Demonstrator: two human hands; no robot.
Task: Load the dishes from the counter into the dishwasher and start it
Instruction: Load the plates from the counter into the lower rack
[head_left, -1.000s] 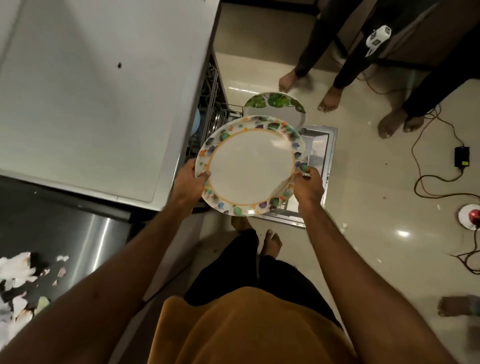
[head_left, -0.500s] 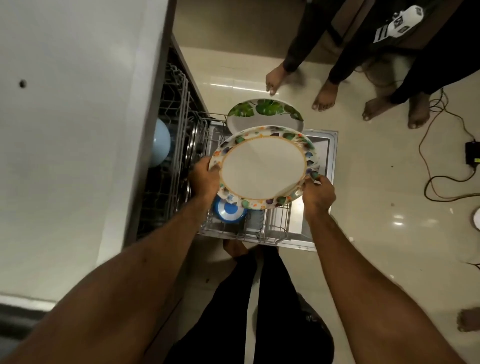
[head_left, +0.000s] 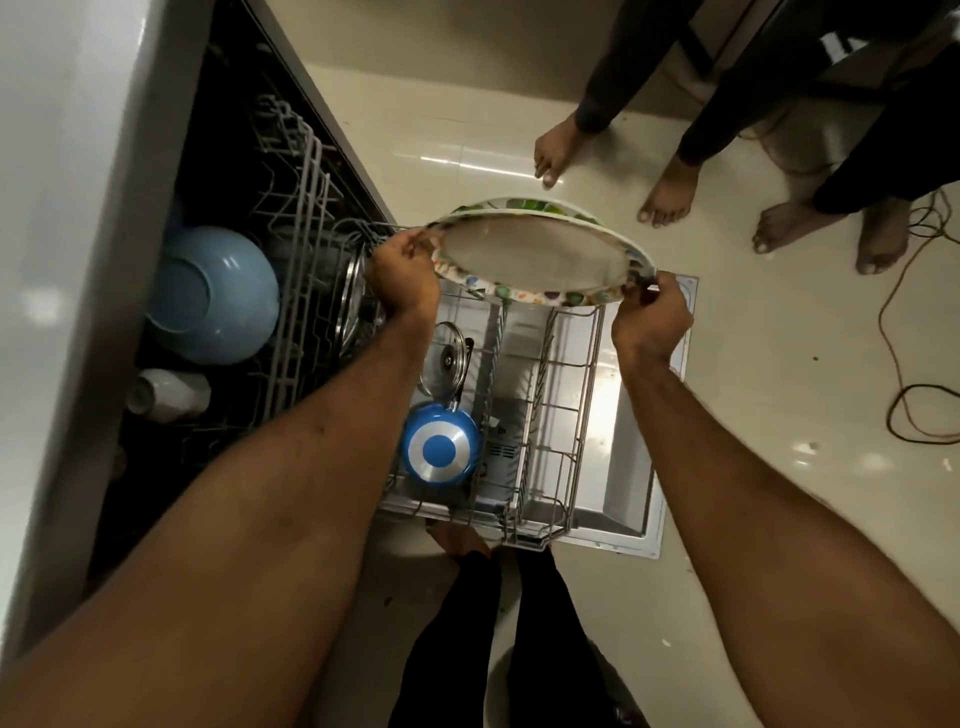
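Observation:
I hold a white plate with a coloured spotted rim (head_left: 535, 254) by both edges, tilted steeply over the far end of the pulled-out lower rack (head_left: 566, 415). My left hand (head_left: 402, 275) grips its left rim, my right hand (head_left: 652, 312) pinches its right rim. Just behind it a green-leaf plate (head_left: 524, 203) shows only its top edge. The rack holds a blue pan (head_left: 440, 451) upside down and a glass lid (head_left: 448, 358). The open dishwasher door (head_left: 631, 499) lies under the rack.
The upper rack (head_left: 291, 291) carries a pale blue bowl (head_left: 213, 293) and a white cup (head_left: 169, 395). The white counter edge (head_left: 78, 208) runs along the left. Bare feet of several people (head_left: 670, 195) stand beyond the door; a cable (head_left: 904, 374) lies on the floor right.
I have leaned over the dishwasher and lowered the plate toward the far end of the lower rack, tipping it from nearly flat to steeply tilted. Both hands kept their hold.

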